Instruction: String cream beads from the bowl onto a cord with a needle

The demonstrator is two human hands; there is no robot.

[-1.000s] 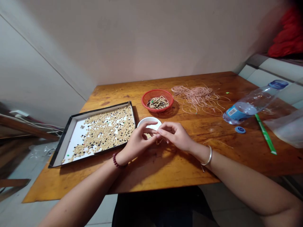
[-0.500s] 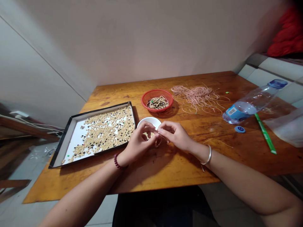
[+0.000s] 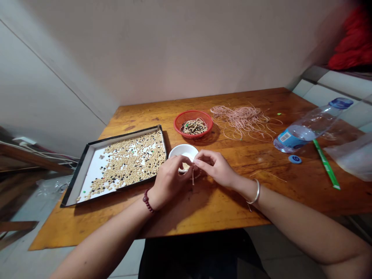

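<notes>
My left hand (image 3: 170, 179) and my right hand (image 3: 216, 166) meet fingertip to fingertip just in front of a small white bowl (image 3: 183, 150) on the wooden table (image 3: 203, 205). Both pinch a thin pinkish cord (image 3: 193, 176) with beads strung on it; a short end hangs down between them. The left wrist wears a dark red bead bracelet, the right a silver bangle. A black-rimmed tray (image 3: 87, 155) of loose tan and dark beads lies to the left.
A red basket (image 3: 193, 123) with beaded strings stands behind the bowl. A heap of pink cords (image 3: 242, 118) lies to its right. Further right are a lying plastic bottle (image 3: 310, 126), a blue cap (image 3: 294, 159), a green stick (image 3: 325, 164) and a clear bag (image 3: 353, 157).
My left hand has curled tighter and turned its back toward me. The pinch stays in front of the bowl, and a cord end now hangs down between the hands.
</notes>
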